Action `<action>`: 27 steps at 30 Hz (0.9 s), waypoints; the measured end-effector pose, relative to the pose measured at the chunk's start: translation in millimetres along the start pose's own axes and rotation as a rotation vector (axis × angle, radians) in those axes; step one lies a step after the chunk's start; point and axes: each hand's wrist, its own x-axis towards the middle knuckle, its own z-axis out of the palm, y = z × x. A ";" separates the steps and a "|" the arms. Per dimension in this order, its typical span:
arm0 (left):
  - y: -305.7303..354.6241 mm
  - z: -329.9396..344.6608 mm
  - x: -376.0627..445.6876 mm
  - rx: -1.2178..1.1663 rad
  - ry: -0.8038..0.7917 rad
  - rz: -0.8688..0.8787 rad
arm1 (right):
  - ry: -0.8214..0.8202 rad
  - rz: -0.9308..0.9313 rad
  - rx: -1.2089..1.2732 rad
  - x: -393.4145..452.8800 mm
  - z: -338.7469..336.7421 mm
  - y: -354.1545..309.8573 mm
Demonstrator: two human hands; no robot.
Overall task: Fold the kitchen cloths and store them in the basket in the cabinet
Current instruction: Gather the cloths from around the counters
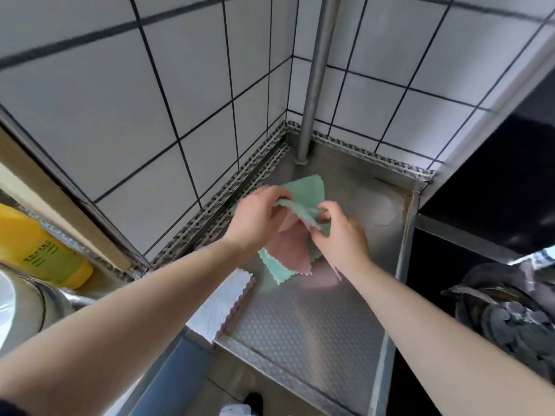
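Left hand [258, 217] and right hand [339, 232] pinch a green cloth [303, 195] above a pink cloth [289, 250] on the steel worktop [315, 325]; a white cloth [222, 307] lies nearby.

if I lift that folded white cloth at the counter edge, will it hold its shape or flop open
Probably flops: the white cloth looks soft and thin, like the green cloth sagging between both hands. Likely light. Its layers seem merely stacked, so they may slide apart.

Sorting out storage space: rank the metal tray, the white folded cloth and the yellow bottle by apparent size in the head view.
1. metal tray, largest.
2. white folded cloth and yellow bottle look alike; the bottle is partly hidden, so no ranking.
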 end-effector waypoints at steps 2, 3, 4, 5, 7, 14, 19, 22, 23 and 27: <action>14.9 -8.8 21.4 0.059 -0.021 0.076 | -0.135 0.080 -0.058 11.8 -6.3 2.7; 21.4 -12.8 29.9 0.084 -0.026 0.100 | -0.173 0.096 -0.103 15.0 -8.2 5.0; 29.2 -18.3 39.5 0.101 -0.025 0.122 | -0.183 0.104 -0.148 19.2 -12.8 7.1; 34.6 -22.3 46.0 0.116 -0.022 0.135 | -0.182 0.117 -0.178 20.9 -15.5 10.1; 45.1 -32.1 59.6 0.122 0.003 0.157 | -0.197 0.161 -0.238 26.7 -24.1 15.6; 56.7 -64.8 86.9 0.217 0.134 0.245 | -0.168 0.365 -0.219 55.1 -67.5 29.0; 55.9 -83.6 100.9 0.244 0.224 0.192 | -0.014 0.395 -0.064 79.0 -105.8 25.4; 57.0 -93.5 103.6 0.237 0.263 0.166 | 0.092 0.287 -0.129 83.3 -128.8 19.8; 58.2 -96.2 102.4 0.227 0.278 0.163 | 0.124 0.245 -0.158 81.6 -136.3 18.8; 58.5 -100.7 90.8 0.218 0.348 0.226 | 0.190 0.063 -0.292 67.7 -158.7 22.0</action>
